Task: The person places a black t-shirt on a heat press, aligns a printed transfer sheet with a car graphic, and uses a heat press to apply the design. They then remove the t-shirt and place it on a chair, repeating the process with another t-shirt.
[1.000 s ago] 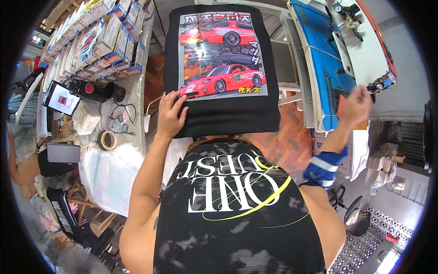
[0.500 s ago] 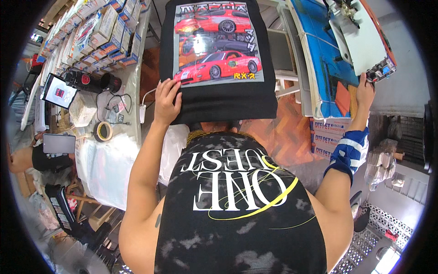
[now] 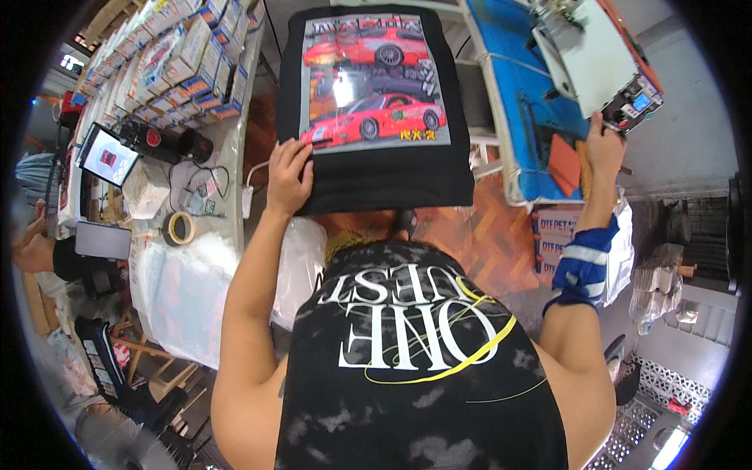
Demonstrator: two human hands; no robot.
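Nearly flat left hand on fabric.

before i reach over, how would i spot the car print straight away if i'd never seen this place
Find the big black cloth at the top centre of the view. On it is the glossy rectangular car print, with the left hand at its lower left corner. Two red sports cars set it apart from the plain black cloth around it.
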